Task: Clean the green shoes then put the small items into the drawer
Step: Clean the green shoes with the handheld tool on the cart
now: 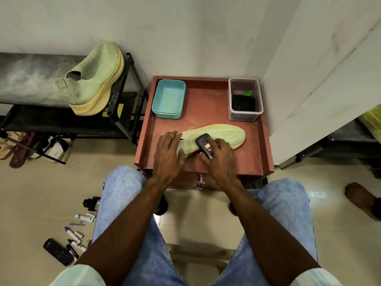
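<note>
Fingers of the right hand point(218, 153) curl around a black brush point(204, 144), working the green shoe point(222, 134) on the red tray point(206, 100); the left hand point(168, 149) presses its heel flat. Soft, light knit likely buckles, so pin the firmer sole.

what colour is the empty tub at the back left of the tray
Teal, a light blue-green; the tub shows in the head view.

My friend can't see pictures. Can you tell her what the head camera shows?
A seated person's left hand steadies a green shoe on a small red-brown table, while the right hand holds a black brush against it. The other green shoe sits on a rack.
</note>
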A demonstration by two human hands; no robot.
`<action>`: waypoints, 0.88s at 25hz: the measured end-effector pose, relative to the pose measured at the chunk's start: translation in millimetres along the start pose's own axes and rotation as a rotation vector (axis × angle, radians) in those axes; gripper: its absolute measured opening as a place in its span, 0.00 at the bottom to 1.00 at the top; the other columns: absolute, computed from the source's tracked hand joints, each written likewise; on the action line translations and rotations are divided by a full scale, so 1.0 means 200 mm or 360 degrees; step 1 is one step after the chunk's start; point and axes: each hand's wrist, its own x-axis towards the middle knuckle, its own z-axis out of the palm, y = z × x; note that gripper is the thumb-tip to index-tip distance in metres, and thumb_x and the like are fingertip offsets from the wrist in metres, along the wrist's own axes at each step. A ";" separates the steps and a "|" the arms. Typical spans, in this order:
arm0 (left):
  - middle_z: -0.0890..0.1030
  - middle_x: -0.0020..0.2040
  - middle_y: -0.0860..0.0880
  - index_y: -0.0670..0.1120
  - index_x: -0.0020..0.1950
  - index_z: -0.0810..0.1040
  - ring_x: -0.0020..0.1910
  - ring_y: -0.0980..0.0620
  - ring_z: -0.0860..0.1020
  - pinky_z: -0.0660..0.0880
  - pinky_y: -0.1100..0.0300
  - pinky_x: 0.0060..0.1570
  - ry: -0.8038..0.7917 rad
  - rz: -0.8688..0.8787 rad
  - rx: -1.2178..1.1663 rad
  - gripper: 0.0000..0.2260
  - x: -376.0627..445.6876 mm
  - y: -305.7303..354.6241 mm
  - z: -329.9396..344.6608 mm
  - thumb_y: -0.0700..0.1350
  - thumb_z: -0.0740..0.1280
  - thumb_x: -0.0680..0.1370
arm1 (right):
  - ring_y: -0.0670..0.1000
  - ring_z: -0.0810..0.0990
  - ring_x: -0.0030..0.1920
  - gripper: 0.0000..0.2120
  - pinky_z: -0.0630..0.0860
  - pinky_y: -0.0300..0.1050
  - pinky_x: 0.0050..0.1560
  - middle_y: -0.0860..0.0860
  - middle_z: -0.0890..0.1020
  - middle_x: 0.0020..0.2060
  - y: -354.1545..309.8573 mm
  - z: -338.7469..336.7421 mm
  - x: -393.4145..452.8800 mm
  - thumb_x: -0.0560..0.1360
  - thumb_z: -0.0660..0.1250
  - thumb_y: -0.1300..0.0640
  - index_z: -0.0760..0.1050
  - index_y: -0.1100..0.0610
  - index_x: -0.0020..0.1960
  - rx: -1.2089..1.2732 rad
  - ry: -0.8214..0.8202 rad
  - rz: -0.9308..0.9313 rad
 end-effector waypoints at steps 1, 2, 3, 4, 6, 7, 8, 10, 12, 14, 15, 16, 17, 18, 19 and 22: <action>0.77 0.64 0.41 0.39 0.65 0.76 0.66 0.41 0.71 0.65 0.47 0.70 -0.0045 0.0157 0.0074 0.21 0.01 0.01 0.01 0.38 0.67 0.72 | 0.61 0.76 0.55 0.28 0.73 0.53 0.55 0.60 0.78 0.56 0.05 -0.01 0.02 0.70 0.72 0.49 0.74 0.57 0.67 0.0004 0.0075 0.0195; 0.79 0.62 0.41 0.39 0.63 0.78 0.65 0.41 0.73 0.64 0.47 0.70 -0.0120 0.0259 0.0163 0.19 0.03 0.02 0.03 0.39 0.65 0.72 | 0.61 0.75 0.56 0.28 0.73 0.54 0.57 0.60 0.77 0.58 0.11 -0.03 0.04 0.70 0.72 0.49 0.73 0.57 0.68 0.0053 0.0159 0.0455; 0.80 0.60 0.42 0.39 0.62 0.79 0.64 0.41 0.73 0.62 0.47 0.71 -0.0207 0.0312 0.0260 0.19 0.04 0.02 0.05 0.41 0.63 0.72 | 0.61 0.74 0.58 0.29 0.72 0.55 0.59 0.61 0.76 0.59 0.14 -0.05 0.06 0.71 0.72 0.48 0.72 0.57 0.69 0.0100 0.0224 0.0678; 0.80 0.60 0.42 0.40 0.61 0.79 0.65 0.41 0.73 0.61 0.47 0.72 -0.0287 0.0335 0.0355 0.20 0.06 0.02 0.06 0.43 0.60 0.71 | 0.61 0.74 0.59 0.29 0.71 0.56 0.61 0.61 0.76 0.60 0.15 -0.06 0.06 0.71 0.71 0.48 0.70 0.57 0.70 0.0121 0.0246 0.0783; 0.80 0.60 0.42 0.40 0.60 0.79 0.66 0.39 0.72 0.58 0.44 0.73 -0.0397 0.0338 0.0513 0.22 0.07 0.05 0.07 0.45 0.57 0.71 | 0.60 0.74 0.59 0.29 0.72 0.55 0.60 0.60 0.75 0.59 0.09 -0.04 0.04 0.73 0.70 0.48 0.70 0.56 0.71 0.0141 0.0118 0.0590; 0.80 0.61 0.41 0.40 0.61 0.79 0.67 0.38 0.70 0.55 0.43 0.73 -0.0435 0.0345 0.0598 0.23 0.07 0.08 0.08 0.46 0.56 0.71 | 0.60 0.74 0.58 0.29 0.73 0.54 0.59 0.60 0.76 0.59 0.04 -0.01 0.00 0.73 0.70 0.48 0.70 0.56 0.70 0.0128 0.0015 0.0356; 0.78 0.64 0.40 0.39 0.63 0.77 0.70 0.36 0.68 0.51 0.42 0.74 -0.0461 0.0360 0.0690 0.24 0.06 0.10 0.10 0.46 0.55 0.72 | 0.60 0.74 0.57 0.28 0.73 0.53 0.57 0.60 0.76 0.58 0.02 0.02 -0.03 0.73 0.70 0.48 0.71 0.57 0.70 0.0087 -0.0069 0.0159; 0.69 0.72 0.38 0.36 0.71 0.68 0.76 0.34 0.56 0.40 0.41 0.74 -0.0549 0.0376 0.0911 0.27 0.04 0.15 0.12 0.44 0.50 0.74 | 0.60 0.75 0.56 0.28 0.72 0.53 0.56 0.60 0.76 0.58 0.08 -0.01 -0.02 0.73 0.69 0.47 0.71 0.56 0.69 -0.0055 -0.0037 0.0079; 0.56 0.78 0.37 0.34 0.76 0.56 0.77 0.36 0.45 0.29 0.42 0.72 -0.0646 0.0415 0.1058 0.30 0.01 0.17 0.14 0.41 0.42 0.75 | 0.59 0.73 0.58 0.28 0.71 0.54 0.59 0.59 0.75 0.59 0.20 -0.08 0.05 0.73 0.68 0.45 0.71 0.54 0.70 -0.0154 0.0102 0.0469; 0.49 0.78 0.36 0.33 0.77 0.49 0.77 0.37 0.41 0.29 0.44 0.71 -0.0720 0.0431 0.1109 0.30 -0.01 0.17 0.17 0.41 0.41 0.75 | 0.59 0.72 0.59 0.27 0.70 0.54 0.60 0.58 0.74 0.59 0.25 -0.12 0.08 0.73 0.67 0.45 0.71 0.54 0.69 -0.0092 0.0163 0.0684; 0.48 0.78 0.35 0.33 0.77 0.48 0.77 0.37 0.42 0.32 0.45 0.72 -0.0734 0.0441 0.1123 0.29 -0.02 0.17 0.18 0.41 0.43 0.76 | 0.59 0.73 0.58 0.27 0.71 0.53 0.59 0.59 0.75 0.58 0.22 -0.11 0.08 0.73 0.67 0.45 0.72 0.55 0.69 -0.0042 0.0123 0.0575; 0.47 0.78 0.35 0.33 0.77 0.48 0.78 0.38 0.43 0.34 0.45 0.74 -0.0728 0.0449 0.1113 0.28 -0.02 0.16 0.19 0.41 0.46 0.78 | 0.59 0.74 0.57 0.27 0.71 0.51 0.58 0.59 0.76 0.58 0.16 -0.08 0.07 0.73 0.67 0.45 0.72 0.55 0.69 -0.0009 0.0020 0.0375; 0.47 0.78 0.35 0.34 0.77 0.48 0.78 0.38 0.43 0.37 0.46 0.75 -0.0720 0.0434 0.1077 0.27 -0.02 0.16 0.20 0.42 0.48 0.79 | 0.59 0.74 0.58 0.27 0.71 0.51 0.57 0.59 0.76 0.58 0.12 -0.05 0.05 0.73 0.68 0.45 0.72 0.55 0.69 0.0015 -0.0109 0.0197; 0.46 0.78 0.35 0.34 0.78 0.47 0.78 0.39 0.43 0.39 0.45 0.76 -0.0743 0.0398 0.1039 0.28 -0.03 0.15 0.21 0.42 0.49 0.80 | 0.58 0.74 0.58 0.27 0.71 0.50 0.57 0.58 0.76 0.59 0.12 -0.04 0.04 0.73 0.68 0.46 0.72 0.55 0.69 0.0021 -0.0181 0.0112; 0.44 0.78 0.36 0.35 0.78 0.44 0.78 0.39 0.42 0.40 0.45 0.76 -0.0801 0.0366 0.1027 0.28 -0.03 0.13 0.22 0.42 0.50 0.80 | 0.58 0.74 0.58 0.27 0.71 0.51 0.58 0.58 0.76 0.59 0.15 -0.06 0.04 0.73 0.68 0.46 0.72 0.55 0.69 -0.0008 -0.0149 0.0137; 0.44 0.78 0.36 0.34 0.77 0.42 0.78 0.38 0.42 0.44 0.44 0.76 -0.0955 0.0343 0.1015 0.30 -0.02 0.13 0.19 0.41 0.51 0.78 | 0.59 0.73 0.58 0.26 0.70 0.54 0.62 0.58 0.75 0.58 0.27 -0.16 0.09 0.72 0.68 0.47 0.73 0.55 0.68 -0.0041 0.0159 0.0624</action>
